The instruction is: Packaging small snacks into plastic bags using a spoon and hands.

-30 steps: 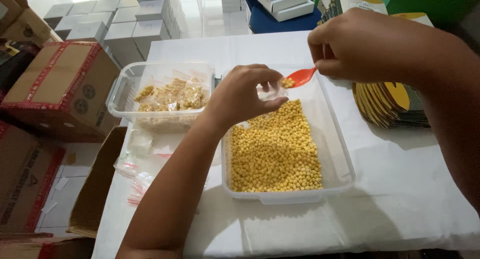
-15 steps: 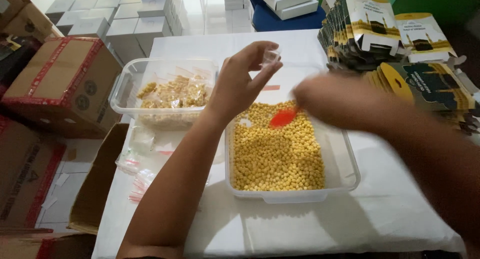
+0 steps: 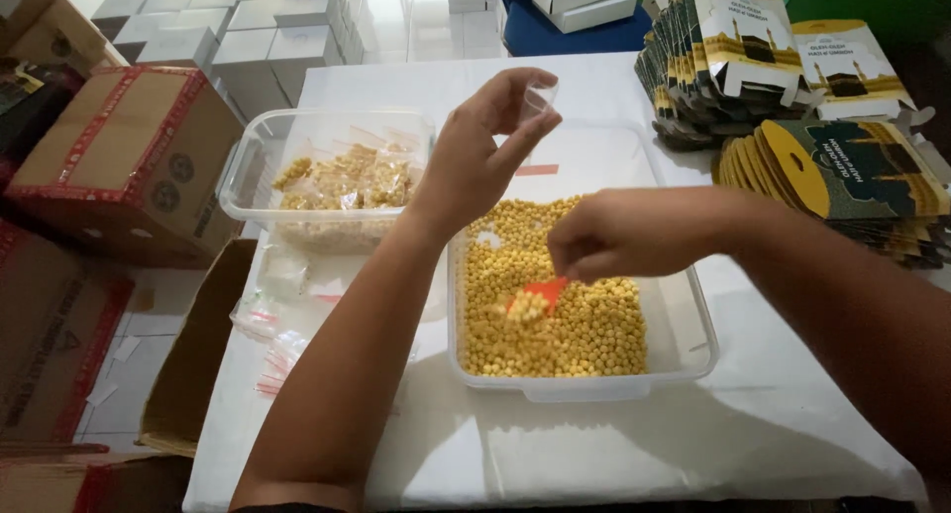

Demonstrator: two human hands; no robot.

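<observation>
My left hand (image 3: 485, 152) is raised over the table and pinches a small clear plastic bag (image 3: 538, 99) between thumb and fingers. My right hand (image 3: 634, 231) holds a small red scoop (image 3: 540, 295) with a few yellow pellets on it, dipped into the yellow pellets (image 3: 555, 305) that fill a clear plastic tub (image 3: 684, 359) in front of me. A second clear tub (image 3: 243, 171) at the left holds filled little bags of pellets (image 3: 342, 181).
Stacks of printed flat cartons (image 3: 733, 57) and round-topped card sleeves (image 3: 842, 176) lie at the right. Loose clear bags (image 3: 272, 315) rest on the white table's left edge. Brown cardboard boxes (image 3: 129, 156) and white boxes (image 3: 188, 38) stand on the floor at the left.
My right hand has swung from beside the small bag down into the pellet tub with the red scoop. My left hand has lifted a little, still holding the bag.
</observation>
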